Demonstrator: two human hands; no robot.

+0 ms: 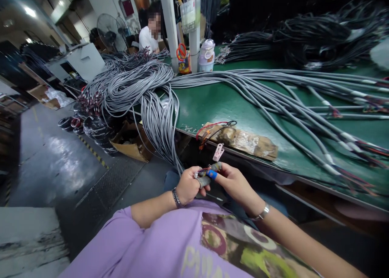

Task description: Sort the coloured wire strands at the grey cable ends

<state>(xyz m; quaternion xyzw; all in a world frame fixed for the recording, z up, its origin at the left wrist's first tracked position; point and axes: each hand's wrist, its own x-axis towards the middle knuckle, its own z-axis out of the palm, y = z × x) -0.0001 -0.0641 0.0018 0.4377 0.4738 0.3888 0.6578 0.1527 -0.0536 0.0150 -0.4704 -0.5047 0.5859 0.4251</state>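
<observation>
In front of my body, my left hand [189,185] is closed around the end of a grey cable, from which thin coloured wires [204,171] stick out. My right hand [230,176] meets it from the right, thumb and index finger pinched at those wires. Blue tape [212,174] wraps the right thumb, and greyish wrapping covers a finger on each hand. The exact grip is partly hidden by the fingers. Just beyond the hands, a pink clip [218,152] sits at the table edge. A bundle of grey cables [159,120] hangs down over the edge behind my left hand.
On the green table [200,107] lie long grey cables [258,87] with stripped ends at right, and a taped cardboard strip [249,143]. A post [170,31], red scissors [181,51] and a lilac cup [206,55] stand behind. A cardboard box [129,142] is below. Another person [147,37] sits farther back.
</observation>
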